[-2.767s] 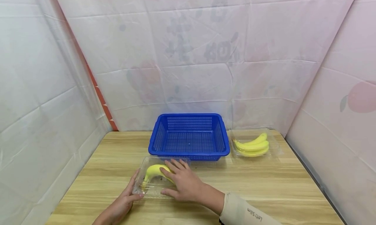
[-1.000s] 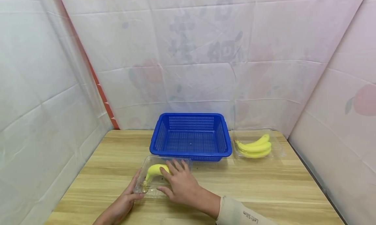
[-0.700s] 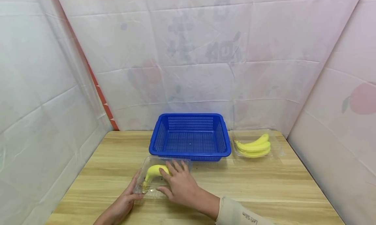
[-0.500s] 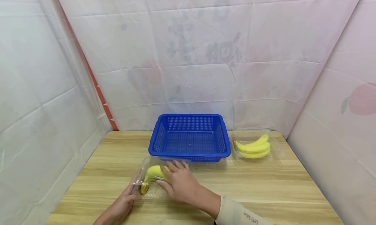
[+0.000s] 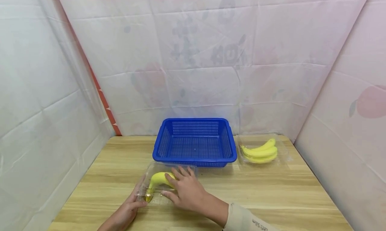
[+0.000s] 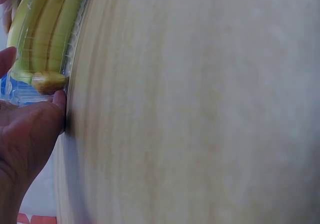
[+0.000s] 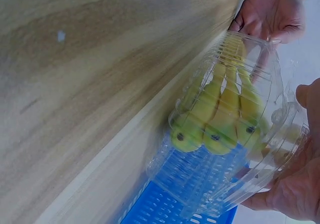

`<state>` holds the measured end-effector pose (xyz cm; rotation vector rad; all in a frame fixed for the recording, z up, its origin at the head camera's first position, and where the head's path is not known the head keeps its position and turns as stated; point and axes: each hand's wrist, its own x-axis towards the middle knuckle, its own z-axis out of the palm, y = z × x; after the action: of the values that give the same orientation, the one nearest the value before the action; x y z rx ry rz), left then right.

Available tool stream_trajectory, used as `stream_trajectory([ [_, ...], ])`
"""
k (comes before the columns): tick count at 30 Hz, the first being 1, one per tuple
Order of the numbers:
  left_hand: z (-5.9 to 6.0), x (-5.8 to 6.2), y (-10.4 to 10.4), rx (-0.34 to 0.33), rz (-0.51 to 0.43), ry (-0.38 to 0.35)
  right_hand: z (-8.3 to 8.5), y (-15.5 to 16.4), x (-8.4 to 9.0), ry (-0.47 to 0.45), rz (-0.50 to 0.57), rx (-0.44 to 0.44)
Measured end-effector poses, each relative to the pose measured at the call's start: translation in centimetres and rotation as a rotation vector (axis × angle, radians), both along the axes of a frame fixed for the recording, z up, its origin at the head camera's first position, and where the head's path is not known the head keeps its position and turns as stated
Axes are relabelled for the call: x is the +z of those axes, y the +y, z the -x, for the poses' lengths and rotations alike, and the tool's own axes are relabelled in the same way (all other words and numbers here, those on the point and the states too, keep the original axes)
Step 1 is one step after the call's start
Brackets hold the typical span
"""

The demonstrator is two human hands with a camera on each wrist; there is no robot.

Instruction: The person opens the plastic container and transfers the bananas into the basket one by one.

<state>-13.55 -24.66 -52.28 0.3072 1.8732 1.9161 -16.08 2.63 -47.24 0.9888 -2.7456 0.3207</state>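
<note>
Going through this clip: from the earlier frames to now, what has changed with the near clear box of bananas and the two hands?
Little changed. About half a second ago the clear box tipped up slightly at its left end; it now sits a little nearer the person. The left hand still holds that left end and the right hand still rests on the lid. The blue basket and the far bananas stayed put.
</note>
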Motion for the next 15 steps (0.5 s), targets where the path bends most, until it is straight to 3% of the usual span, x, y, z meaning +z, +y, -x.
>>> stream_trajectory([
  [15,0.16,-0.12,-0.01,0.057,0.007,-0.017,0.65,0.37,0.77,-0.122,0.043,0.007],
])
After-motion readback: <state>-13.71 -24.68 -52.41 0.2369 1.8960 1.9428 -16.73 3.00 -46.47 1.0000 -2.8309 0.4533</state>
